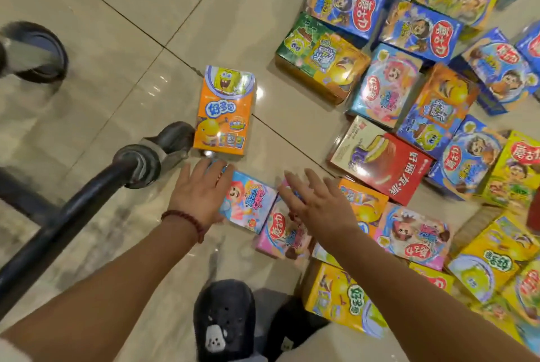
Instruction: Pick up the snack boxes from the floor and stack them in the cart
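Snack boxes (409, 116): many, spread over the tiled floor (117, 40) at right. Orange box (224, 116): lies apart, beside a cart wheel (175, 136). Left hand (201, 189): grip wide, fingers straight on the near edge of a light-blue box (248, 203). Right hand (318, 203): grip wide, above a pink box (283, 236). Cart frame (58, 230): at left.

"好多鱼" on the orange box (223, 116); red box (382, 167) perhaps "好丽友·派"
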`<move>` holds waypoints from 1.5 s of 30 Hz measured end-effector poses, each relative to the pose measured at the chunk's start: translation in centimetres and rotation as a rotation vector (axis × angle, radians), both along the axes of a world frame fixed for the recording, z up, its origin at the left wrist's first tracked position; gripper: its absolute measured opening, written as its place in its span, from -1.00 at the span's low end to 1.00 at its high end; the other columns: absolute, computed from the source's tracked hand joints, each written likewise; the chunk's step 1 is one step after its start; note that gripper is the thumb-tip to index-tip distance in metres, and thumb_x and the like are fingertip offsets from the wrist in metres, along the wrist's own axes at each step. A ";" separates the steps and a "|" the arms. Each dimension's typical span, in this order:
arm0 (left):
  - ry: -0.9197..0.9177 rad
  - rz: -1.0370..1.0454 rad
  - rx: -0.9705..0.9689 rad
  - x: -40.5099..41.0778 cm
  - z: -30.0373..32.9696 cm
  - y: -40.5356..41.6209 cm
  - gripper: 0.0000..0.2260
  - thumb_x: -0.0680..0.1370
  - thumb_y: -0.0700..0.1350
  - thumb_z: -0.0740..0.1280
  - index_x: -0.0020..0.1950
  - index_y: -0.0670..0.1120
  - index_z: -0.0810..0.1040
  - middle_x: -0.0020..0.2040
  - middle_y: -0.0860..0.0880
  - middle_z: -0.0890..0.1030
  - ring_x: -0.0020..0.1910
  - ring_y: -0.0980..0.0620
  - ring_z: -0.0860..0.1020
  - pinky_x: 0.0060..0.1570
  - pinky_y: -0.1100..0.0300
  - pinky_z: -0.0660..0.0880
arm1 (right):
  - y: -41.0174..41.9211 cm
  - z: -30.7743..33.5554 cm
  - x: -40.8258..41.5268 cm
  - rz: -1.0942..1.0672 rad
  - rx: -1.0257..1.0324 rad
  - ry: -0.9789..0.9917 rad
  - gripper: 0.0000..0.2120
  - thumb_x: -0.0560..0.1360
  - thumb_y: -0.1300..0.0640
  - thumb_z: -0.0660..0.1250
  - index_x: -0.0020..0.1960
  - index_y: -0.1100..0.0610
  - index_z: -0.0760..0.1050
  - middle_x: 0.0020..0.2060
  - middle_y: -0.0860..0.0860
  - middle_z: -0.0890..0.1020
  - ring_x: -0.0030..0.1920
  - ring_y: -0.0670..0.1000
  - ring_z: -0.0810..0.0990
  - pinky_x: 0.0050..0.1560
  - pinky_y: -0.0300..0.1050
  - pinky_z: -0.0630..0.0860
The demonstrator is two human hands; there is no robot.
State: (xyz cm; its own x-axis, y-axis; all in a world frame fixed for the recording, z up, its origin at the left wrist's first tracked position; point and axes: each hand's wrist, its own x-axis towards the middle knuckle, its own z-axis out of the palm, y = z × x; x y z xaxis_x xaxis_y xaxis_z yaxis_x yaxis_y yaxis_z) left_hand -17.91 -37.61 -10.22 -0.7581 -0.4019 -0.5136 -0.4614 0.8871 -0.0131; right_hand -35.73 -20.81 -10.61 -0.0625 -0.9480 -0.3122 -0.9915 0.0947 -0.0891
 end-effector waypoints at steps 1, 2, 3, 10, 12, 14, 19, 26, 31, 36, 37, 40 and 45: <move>0.025 -0.015 -0.006 0.1 -0.5 -0.4 0.03 -0.32 0.15 0.62 0.11 -0.20 0.60 0.02 -0.17 0.60 0.02 -0.18 0.51 -0.09 -0.17 0.53 | 0.0 -0.4 -0.3 0.031 -0.023 0.006 -0.40 0.14 0.05 0.49 0.19 0.04 0.59 0.17 0.06 0.62 0.07 0.20 0.63 -0.10 0.07 0.58; 0.052 -0.029 -0.006 -0.2 -0.5 -0.8 0.02 -0.32 0.18 0.60 0.09 -0.20 0.60 0.00 -0.17 0.58 0.00 -0.17 0.46 -0.07 -0.14 0.53 | 0.0 -0.8 -0.6 0.057 -0.066 0.011 -0.47 0.23 0.06 0.37 0.21 0.04 0.56 0.19 0.07 0.60 0.09 0.20 0.62 -0.09 0.06 0.58; 0.086 -0.036 0.002 -0.2 -0.6 -1.0 0.01 -0.31 0.21 0.59 0.06 -0.20 0.59 -0.03 -0.17 0.57 -0.01 -0.15 0.43 -0.05 -0.12 0.52 | 0.0 -1.0 -0.9 0.077 -0.093 0.005 -0.53 0.31 0.08 0.23 0.23 0.05 0.50 0.20 0.07 0.59 0.10 0.20 0.61 -0.07 0.06 0.58; 0.111 0.176 0.152 0.7 0.3 0.1 -0.11 -0.31 0.22 0.59 -0.11 -0.10 0.37 -0.27 -0.06 0.50 -0.32 -0.08 0.50 -0.35 0.13 0.46 | -0.3 -1.8 -0.7 0.205 -0.229 0.005 -0.69 0.41 0.15 0.36 0.08 0.12 0.31 0.02 0.06 0.62 0.04 0.12 0.57 -0.01 0.03 0.52; 0.105 0.292 0.181 1.2 0.8 1.0 -0.17 -0.13 0.21 0.63 -0.01 -0.12 0.43 -0.16 -0.05 0.52 -0.19 -0.08 0.50 -0.30 0.09 0.48 | 0.0 -1.2 -0.5 0.218 -0.229 0.018 -0.66 0.38 0.13 0.43 0.04 0.09 0.33 -0.09 0.05 0.57 -0.11 0.11 0.49 -0.09 0.02 0.44; -0.014 0.381 0.254 1.6 1.5 1.7 -0.31 0.22 0.20 0.56 0.18 -0.08 0.37 0.06 -0.02 0.50 0.04 -0.03 0.43 -0.04 0.13 0.42 | 0.3 -0.2 -0.5 0.209 -0.264 0.047 -0.88 0.43 0.15 0.25 -0.04 0.07 0.37 -0.20 0.03 0.54 -0.22 0.08 0.45 -0.19 -0.02 0.37; -0.044 0.712 0.351 2.2 5.3 3.4 -0.51 0.34 0.19 0.48 -0.01 -0.07 0.33 0.02 -0.07 0.55 0.00 -0.07 0.52 -0.13 0.15 0.38 | 2.0 4.1 -0.5 0.026 -0.154 -0.008 -0.85 0.23 0.22 0.35 -0.22 0.12 0.43 -0.33 0.05 0.48 -0.28 0.10 0.42 -0.31 -0.04 0.33; 0.311 1.256 0.528 1.1 14.3 4.6 -0.52 0.20 0.07 0.62 -0.05 -0.11 0.53 -0.12 -0.01 0.65 -0.16 0.03 0.63 -0.10 0.12 0.58 | 3.2 14.2 0.4 -0.693 -0.008 -0.460 -0.70 0.43 0.16 0.43 0.09 0.23 0.46 -0.14 0.12 0.48 -0.08 0.16 0.49 -0.19 -0.05 0.30; 0.516 1.349 0.625 -2.2 21.6 4.9 -0.41 0.09 0.16 0.61 -0.02 -0.12 0.59 -0.14 -0.02 0.68 -0.18 0.08 0.64 -0.22 0.23 0.54 | 3.1 22.9 -0.5 -1.012 -0.154 -0.726 -0.88 0.60 0.00 0.17 0.10 -0.02 0.39 -0.06 -0.04 0.51 0.00 0.02 0.48 -0.13 -0.16 0.27; 0.705 1.366 0.703 -5.9 31.0 5.2 -0.30 -0.01 0.28 0.50 0.02 -0.06 0.61 -0.09 0.03 0.69 -0.09 0.08 0.65 0.01 0.01 0.59 | 3.2 31.7 -2.6 -1.086 -0.307 -0.717 -0.61 0.55 -0.19 0.10 0.12 0.11 0.41 -0.15 -0.10 0.50 -0.06 0.03 0.49 -0.14 -0.16 0.29; 0.736 1.356 0.719 -6.5 32.8 5.2 -0.30 0.01 0.27 0.51 0.04 -0.06 0.61 -0.08 0.05 0.69 -0.08 0.10 0.66 0.01 0.02 0.59 | 3.1 33.5 -3.1 -1.110 -0.344 -0.737 -0.56 0.50 -0.27 0.06 0.06 0.08 0.39 -0.22 -0.15 0.47 -0.11 0.05 0.50 -0.13 -0.10 0.37; 0.798 1.353 0.744 -8.3 39.1 5.2 -0.30 0.01 0.26 0.51 0.04 -0.07 0.61 -0.08 0.04 0.69 -0.12 0.09 0.66 -0.04 0.03 0.61 | 2.8 39.3 -4.6 -1.196 -0.400 -0.773 -0.43 0.42 -0.36 0.04 0.09 0.10 0.42 -0.19 -0.02 0.55 -0.13 0.14 0.56 -0.07 0.07 0.51; 0.935 1.355 0.747 -10.5 50.2 3.8 -0.53 0.16 0.02 0.64 -0.04 -0.13 0.64 -0.13 -0.04 0.70 -0.18 0.05 0.66 -0.17 0.15 0.58 | 0.8 50.1 -7.2 -1.188 -0.559 -0.810 -0.85 0.60 0.01 0.18 -0.03 0.08 0.41 -0.25 -0.09 0.52 -0.21 -0.02 0.50 -0.09 0.00 0.43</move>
State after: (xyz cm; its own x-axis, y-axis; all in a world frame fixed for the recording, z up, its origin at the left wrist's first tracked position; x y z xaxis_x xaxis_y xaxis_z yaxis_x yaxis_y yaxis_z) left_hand -28.45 -33.76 40.01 -0.2503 -0.8302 -0.4982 -0.4125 -0.3740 0.8306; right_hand -42.96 -19.99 39.47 -0.8358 -0.4794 -0.2675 -0.0413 0.5408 -0.8401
